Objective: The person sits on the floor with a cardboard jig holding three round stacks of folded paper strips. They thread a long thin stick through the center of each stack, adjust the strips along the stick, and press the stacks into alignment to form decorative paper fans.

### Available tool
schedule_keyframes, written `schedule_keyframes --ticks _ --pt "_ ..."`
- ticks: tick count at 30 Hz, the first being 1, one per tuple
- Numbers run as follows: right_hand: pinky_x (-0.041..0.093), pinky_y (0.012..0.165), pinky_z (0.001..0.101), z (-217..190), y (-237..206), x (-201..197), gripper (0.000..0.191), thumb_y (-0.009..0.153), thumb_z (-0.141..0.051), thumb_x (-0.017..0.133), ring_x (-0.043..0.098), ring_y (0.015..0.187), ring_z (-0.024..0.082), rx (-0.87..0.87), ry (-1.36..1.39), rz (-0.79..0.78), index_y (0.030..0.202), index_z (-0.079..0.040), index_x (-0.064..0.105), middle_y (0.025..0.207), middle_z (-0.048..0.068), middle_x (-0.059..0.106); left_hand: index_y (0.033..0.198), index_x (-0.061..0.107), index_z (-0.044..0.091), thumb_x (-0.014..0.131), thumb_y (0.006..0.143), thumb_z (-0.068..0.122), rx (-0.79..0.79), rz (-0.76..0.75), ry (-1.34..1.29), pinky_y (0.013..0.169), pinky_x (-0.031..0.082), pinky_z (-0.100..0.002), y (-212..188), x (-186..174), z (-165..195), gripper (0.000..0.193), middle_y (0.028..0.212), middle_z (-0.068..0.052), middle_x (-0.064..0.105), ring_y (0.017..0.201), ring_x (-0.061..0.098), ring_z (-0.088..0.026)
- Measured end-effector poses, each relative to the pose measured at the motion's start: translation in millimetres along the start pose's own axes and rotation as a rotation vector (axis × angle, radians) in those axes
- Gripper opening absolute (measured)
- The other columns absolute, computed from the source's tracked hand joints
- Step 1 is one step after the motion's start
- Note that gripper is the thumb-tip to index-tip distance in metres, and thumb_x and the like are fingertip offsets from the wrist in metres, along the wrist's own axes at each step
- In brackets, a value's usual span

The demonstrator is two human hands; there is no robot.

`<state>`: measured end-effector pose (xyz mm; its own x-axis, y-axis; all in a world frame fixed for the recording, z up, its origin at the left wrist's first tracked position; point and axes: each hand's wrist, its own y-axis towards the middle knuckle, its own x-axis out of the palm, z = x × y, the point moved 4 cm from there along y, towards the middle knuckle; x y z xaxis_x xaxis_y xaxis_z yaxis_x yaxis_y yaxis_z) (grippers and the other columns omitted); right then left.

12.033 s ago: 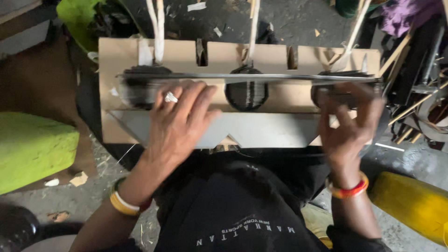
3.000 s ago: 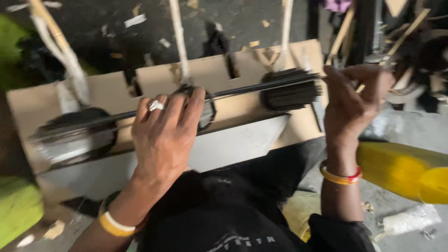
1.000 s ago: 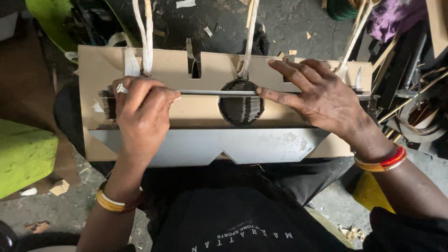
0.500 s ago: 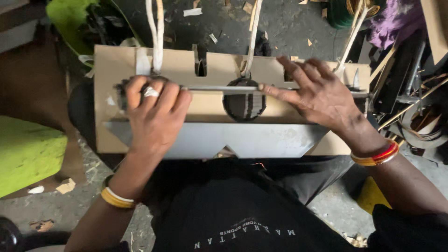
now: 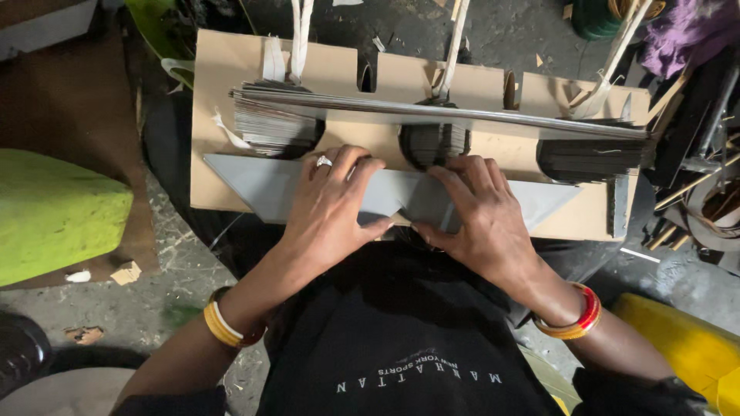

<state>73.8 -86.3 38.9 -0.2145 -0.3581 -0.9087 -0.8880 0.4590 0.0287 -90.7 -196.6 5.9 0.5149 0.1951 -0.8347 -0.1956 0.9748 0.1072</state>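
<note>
A notched brown cardboard panel (image 5: 223,69) lies across my lap. A thin metal rod (image 5: 493,117) runs over it, through three stacks of dark discs (image 5: 274,123). Grey folded flaps (image 5: 254,181) lie along the panel's near edge. My left hand (image 5: 331,208) presses flat on the left grey flap, fingers spread, a ring on one finger. On the right grey flap (image 5: 543,202), near the middle notch, rests my right hand (image 5: 482,219). Neither hand grips anything. White strips (image 5: 301,31) rise from the panel's far notches.
A bright green object (image 5: 54,216) sits on the floor at the left and a yellow one (image 5: 686,347) at the lower right. Wooden sticks and dark straps (image 5: 701,192) crowd the right side. Scraps litter the grey floor.
Both hands have left the rod and dropped toward me onto the grey flaps at the panel's near edge. The rod and disc stacks now lie uncovered.
</note>
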Motion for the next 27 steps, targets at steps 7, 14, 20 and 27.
schedule_keyframes --ticks 7,14,20,27 --pt "0.051 0.093 0.0473 -3.5 6.6 -2.0 0.069 0.064 -0.023 0.089 0.057 0.109 0.04 0.039 0.038 0.003 0.125 0.0 0.065 0.117 0.019 0.058 0.127 0.06 0.007 0.092 0.063 0.035 0.002 -0.003 -0.001 0.101 0.039 -0.05 -2.9 -1.7 0.6 0.077 0.122 -0.012 0.055 0.118 0.055 -0.031" --pt "0.049 0.095 0.0491 -9.0 2.5 -9.5 0.066 0.068 -0.024 0.085 0.057 0.109 0.04 -0.019 0.032 0.091 0.126 0.001 0.063 0.121 0.018 0.057 0.131 0.059 0.008 0.087 0.071 0.036 0.015 0.053 -0.025 0.105 0.038 -0.052 -3.9 -12.7 4.4 0.072 0.125 -0.012 0.055 0.116 0.055 -0.032" --pt "0.047 0.092 0.0492 -11.4 -4.8 -16.7 0.07 0.069 -0.026 0.088 0.056 0.108 0.04 -0.016 -0.084 0.149 0.128 0.001 0.062 0.123 0.019 0.058 0.139 0.06 0.008 0.083 0.083 0.033 0.119 0.129 0.106 0.105 0.038 -0.052 -7.8 -16.9 18.8 0.066 0.126 -0.013 0.055 0.117 0.055 -0.031" --pt "0.048 0.094 0.0494 -7.8 1.3 -4.1 0.072 0.068 -0.028 0.091 0.057 0.11 0.039 0.0 -0.041 0.066 0.127 0.001 0.062 0.121 0.018 0.059 0.135 0.06 0.005 0.085 0.078 0.035 0.053 0.038 0.065 0.11 0.036 -0.051 -4.4 -15.1 9.6 0.07 0.127 -0.013 0.055 0.122 0.054 -0.032"
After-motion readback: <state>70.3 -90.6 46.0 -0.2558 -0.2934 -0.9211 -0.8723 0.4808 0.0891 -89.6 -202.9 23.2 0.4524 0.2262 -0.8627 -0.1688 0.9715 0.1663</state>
